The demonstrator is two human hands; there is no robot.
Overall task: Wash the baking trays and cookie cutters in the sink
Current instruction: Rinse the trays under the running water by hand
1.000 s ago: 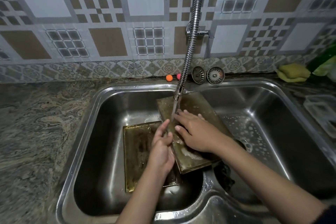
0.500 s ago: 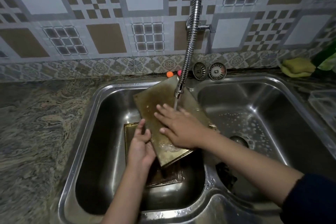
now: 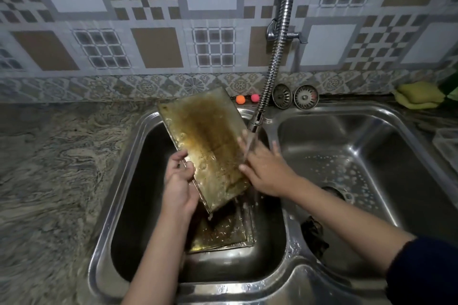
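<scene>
A stained brown baking tray (image 3: 208, 141) is held tilted over the left sink basin (image 3: 138, 205), its far end raised toward the wall. My left hand (image 3: 179, 181) grips its left edge. My right hand (image 3: 266, 171) lies with spread fingers against the tray's right edge, under the water running from the flexible tap (image 3: 270, 67). A second stained tray (image 3: 223, 233) lies flat on the basin floor beneath, partly hidden by the held tray and my left arm.
The right basin (image 3: 371, 146) holds soap bubbles and a dark scrubber (image 3: 313, 233) by the divider. Two metal strainers (image 3: 295, 96) and two small coloured balls (image 3: 246, 98) sit behind the sink. A yellow sponge (image 3: 418, 98) lies at the far right. Granite counter (image 3: 54, 168) spreads to the left.
The held tray has swung left and tilted up, its far end now over the sink's back rim. My right hand slid from the tray's face to its right edge.
</scene>
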